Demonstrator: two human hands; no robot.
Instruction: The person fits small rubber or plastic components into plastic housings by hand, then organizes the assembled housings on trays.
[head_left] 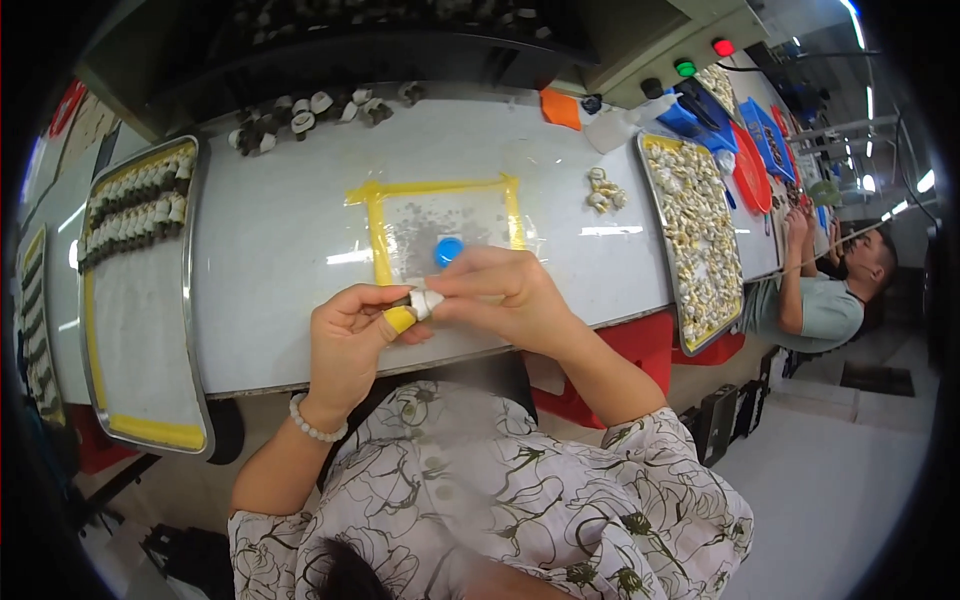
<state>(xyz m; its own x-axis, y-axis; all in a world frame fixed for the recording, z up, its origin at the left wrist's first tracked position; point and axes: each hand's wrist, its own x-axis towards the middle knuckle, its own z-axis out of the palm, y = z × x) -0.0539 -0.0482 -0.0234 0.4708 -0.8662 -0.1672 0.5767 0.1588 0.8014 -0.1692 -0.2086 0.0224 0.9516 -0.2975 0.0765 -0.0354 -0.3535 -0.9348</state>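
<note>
Between 2 trays (140, 340) (666, 238), near a blue disc (449, 252), both hands (345, 332) (520, 300) pinch a white piece (424, 303).

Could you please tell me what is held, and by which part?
A small white piece, its left end in the left hand, its right in the right hand.

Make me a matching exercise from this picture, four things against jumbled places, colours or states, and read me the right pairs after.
1. Small white part
2. Round cap-like piece
3. Beaded bracelet
4. Nearer left tray

A. Blue
B. Partly filled with rows of parts
C. Between left fingers and right fingers
D. Around the left wrist

Pairs: 1-C, 2-A, 3-D, 4-B
</note>
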